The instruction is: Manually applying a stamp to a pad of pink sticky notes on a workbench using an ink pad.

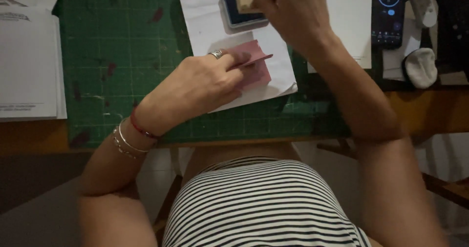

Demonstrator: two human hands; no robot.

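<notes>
The left hand pins a pink card to white paper on a green mat. The right hand presses a stamp on an ink pad.

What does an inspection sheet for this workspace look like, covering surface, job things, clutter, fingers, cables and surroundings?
Surface: green cutting mat on a wooden table, stained in spots.
Job's things: pink paper piece on a white sheet; blue ink pad above it; wooden stamp block.
Clutter: paper stack at left; phone showing a timer; white rounded object.
Fingers: left hand presses the pink paper; right hand grips the stamp block over the ink pad.
Cables: nothing seen.
Surroundings: striped shirt; dim floor below.
</notes>
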